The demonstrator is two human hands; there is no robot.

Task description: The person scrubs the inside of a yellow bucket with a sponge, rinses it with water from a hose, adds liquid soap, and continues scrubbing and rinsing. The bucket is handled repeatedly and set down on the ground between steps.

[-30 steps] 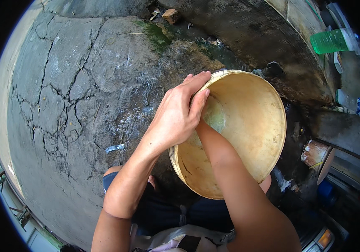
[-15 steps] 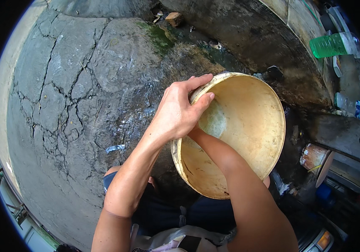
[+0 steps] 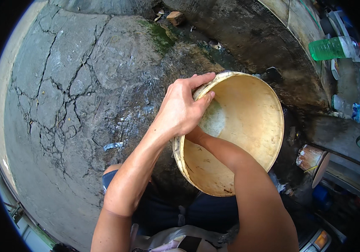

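A cream-coloured plastic bucket [image 3: 253, 122] leans tilted between my legs, its mouth toward me and brown stains on its inner wall. My left hand [image 3: 184, 105] is closed over its upper left rim, with the thumb inside and the fingers over the outer edge. Reaching into the bucket, my right arm passes beneath the left hand. Only the back part of my right hand [image 3: 196, 135] shows at the left inner wall; its fingers, and anything in them, are hidden. A cloudy, whitish-green patch lies on the bucket's bottom.
Cracked grey concrete [image 3: 62, 84] spreads out on the left, with a torn wrapper [image 3: 113, 146] on it. A brick piece [image 3: 175, 18] lies far ahead. To the right are a green-filled bottle [image 3: 327, 49], a clear bottle [image 3: 359, 112] and a rusty, paint-stained can [image 3: 311, 159].
My right forearm has shifted slightly right, its hand still inside the bucket. The bucket's lower edge has risen a little. The left hand keeps its hold on the rim.
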